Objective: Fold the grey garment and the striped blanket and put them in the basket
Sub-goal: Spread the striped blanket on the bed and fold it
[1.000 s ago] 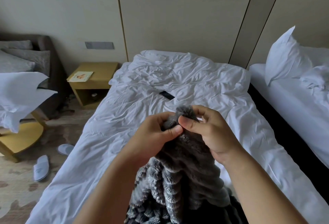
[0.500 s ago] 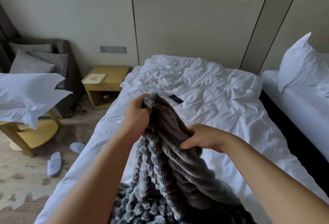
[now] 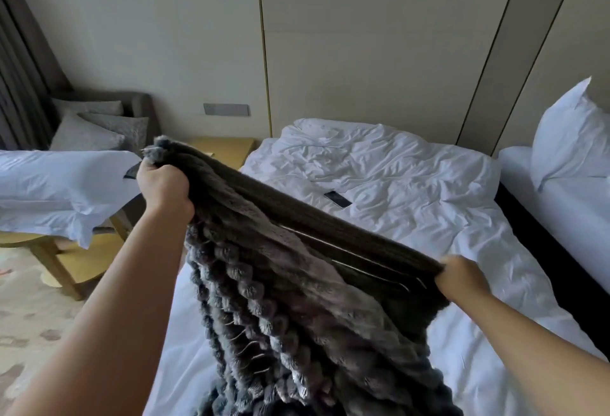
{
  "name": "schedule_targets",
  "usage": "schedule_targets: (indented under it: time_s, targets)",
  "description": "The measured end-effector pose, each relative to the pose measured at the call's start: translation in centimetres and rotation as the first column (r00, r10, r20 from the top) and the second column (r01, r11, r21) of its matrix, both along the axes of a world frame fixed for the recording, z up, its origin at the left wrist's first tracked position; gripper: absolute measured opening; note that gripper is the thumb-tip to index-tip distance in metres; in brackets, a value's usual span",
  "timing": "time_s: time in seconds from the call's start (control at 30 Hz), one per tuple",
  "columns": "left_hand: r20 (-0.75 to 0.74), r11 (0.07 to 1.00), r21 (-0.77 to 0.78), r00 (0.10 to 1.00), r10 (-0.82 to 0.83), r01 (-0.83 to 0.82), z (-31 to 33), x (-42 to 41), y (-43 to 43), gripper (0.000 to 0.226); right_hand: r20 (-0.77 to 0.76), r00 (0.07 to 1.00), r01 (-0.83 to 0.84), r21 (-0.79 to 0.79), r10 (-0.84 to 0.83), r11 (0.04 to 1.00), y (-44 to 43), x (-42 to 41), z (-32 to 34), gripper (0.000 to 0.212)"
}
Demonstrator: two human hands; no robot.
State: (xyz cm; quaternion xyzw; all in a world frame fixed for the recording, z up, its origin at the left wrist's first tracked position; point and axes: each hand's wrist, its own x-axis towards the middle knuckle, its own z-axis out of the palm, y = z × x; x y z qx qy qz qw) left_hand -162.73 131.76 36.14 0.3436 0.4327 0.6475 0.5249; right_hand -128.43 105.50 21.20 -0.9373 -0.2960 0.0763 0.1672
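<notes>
**Desk:** Where are we with it?

**Me:** Early, I'd say. I'm holding the blanket (image 3: 297,300) above the bed (image 3: 412,217), with its top edge stretched between both hands and the rest hanging down toward me. That reads to me as opening it out for a first fold. No fold is laid yet.

**Desk:** Hands?

**Me:** My left hand (image 3: 163,186) is a fist clenched round one bunched corner, held high. My right hand (image 3: 462,275) sits lower and grasps the other end of that edge. Its fingers are tucked behind the cloth, so I only see its back.

**Desk:** What's left?

**Me:** Nearly everything, as far as I can see. There's no basket in view, and I can't pick out the grey garment anywhere.

**Desk:** What's the cloth like?

**Me:** It's thick, dark grey plush in puffy ribs running down its length, which gives it the striped look. The pile looks soft and heavy, and I'd expect it to sag rather than hold a crease. The taut edge shows a smoother, darker face with thin pale lines. The bed under it is crumpled white sheet, with a flat black phone (image 3: 337,199) lying on it.
</notes>
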Motion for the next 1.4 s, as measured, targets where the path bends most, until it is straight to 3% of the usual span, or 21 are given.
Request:
schedule_targets:
  time_s: [0.07,0.13,0.2,0.3,0.37,0.43,0.47,0.5,0.57,0.63,0.73,0.8,0.87,0.93,0.97,1.03,1.1,1.23,1.33,1.4]
  targets:
    - [-0.139,0.999,-0.033,0.990,-0.029,0.025,-1.3,-0.4,0.6,0.052,-0.054,0.988,0.145,0.035,-0.143,0.989,-1.7,1.0,-0.5,0.010]
    - [-0.239,0.985,-0.071,0.957,-0.168,0.155,-2.4,0.4,0.1,0.047,-0.165,0.955,0.265,0.112,-0.245,0.958,-1.6,1.0,0.3,0.021]
    - [-0.336,0.938,-0.136,0.875,-0.347,0.320,-3.1,2.3,-1.4,0.035,-0.341,0.909,0.333,0.242,-0.241,0.911,0.1,0.4,2.7,0.035]
    - [-0.467,0.762,-0.211,0.622,-0.629,0.612,-3.1,5.8,-5.3,0.017,-0.605,0.792,0.265,0.462,0.082,0.847,3.7,-2.6,8.7,0.022]
    - [-0.529,0.561,-0.181,0.401,-0.748,0.808,-2.9,8.3,-8.3,0.035,-0.632,0.716,0.138,0.545,0.297,0.827,5.4,-5.2,13.1,0.008]
    - [-0.683,0.386,-0.204,0.152,-0.714,0.900,-2.7,10.9,-10.8,0.078,-0.637,0.564,-0.012,0.630,0.526,0.776,6.3,-7.3,16.4,0.028]
    - [-0.785,0.372,-0.214,0.067,-0.616,0.903,-2.7,12.0,-11.5,0.085,-0.626,0.488,-0.081,0.662,0.609,0.745,6.5,-7.9,17.4,0.041]
    - [-0.875,0.403,-0.192,0.029,-0.483,0.895,-2.8,12.9,-11.6,0.073,-0.592,0.475,-0.165,0.667,0.652,0.726,6.5,-8.0,17.9,0.054]
    - [-0.970,0.506,-0.130,-0.005,-0.241,0.853,-2.7,13.9,-11.2,0.036,-0.460,0.617,-0.319,0.596,0.639,0.737,6.1,-7.4,17.7,0.070]
    - [-0.995,0.603,-0.098,-0.090,-0.043,0.792,-3.2,14.0,-9.9,0.031,-0.318,0.776,-0.375,0.461,0.545,0.804,5.3,-5.6,16.4,0.072]
    - [-0.982,0.686,-0.062,-0.167,0.089,0.725,-4.9,12.7,-7.9,0.026,-0.201,0.918,-0.326,0.111,0.342,0.939,3.5,-1.6,12.4,0.054]
    - [-0.968,0.715,-0.076,-0.224,0.115,0.695,-6.6,12.1,-7.2,0.027,-0.134,0.969,-0.221,-0.103,0.207,0.970,1.9,0.8,9.1,0.035]
    - [-0.973,0.749,-0.082,-0.214,0.081,0.657,-8.1,11.7,-6.8,0.027,0.007,0.991,-0.124,-0.301,0.132,0.946,0.0,2.9,5.7,0.025]
    - [-0.987,0.783,-0.106,-0.158,-0.011,0.613,-8.8,11.0,-6.2,0.023,0.030,0.999,-0.021,-0.340,0.033,0.940,-2.1,4.2,3.6,0.023]
    - [-0.989,0.794,-0.126,-0.138,-0.053,0.594,-8.9,10.5,-5.8,0.021,-0.045,0.999,0.013,-0.297,-0.027,0.955,-2.7,4.6,2.9,0.019]
    - [-0.986,0.795,-0.155,-0.137,-0.092,0.586,-9.1,9.7,-5.4,0.021,-0.339,0.934,0.096,-0.054,-0.108,0.994,-3.1,4.1,2.4,0.008]
    - [-0.989,0.784,-0.134,-0.127,-0.071,0.607,-9.2,9.4,-5.8,0.022,-0.508,0.858,0.158,0.119,-0.077,0.980,-2.3,2.1,2.4,0.007]
    - [-0.997,0.683,-0.073,-0.038,-0.066,0.727,-9.1,9.2,-7.1,0.029,-0.675,0.730,-0.025,0.131,0.108,0.991,0.9,-2.4,0.6,0.036]
    - [-0.997,0.599,0.005,0.052,-0.062,0.801,-8.6,8.2,-7.7,0.041,-0.840,0.527,0.050,0.182,0.129,0.982,2.5,-4.8,-1.1,0.054]
    - [-0.992,0.580,0.022,0.091,-0.090,0.814,-8.3,7.4,-7.7,0.039,-0.881,0.452,0.063,0.187,0.139,0.980,3.2,-6.2,-1.5,0.048]
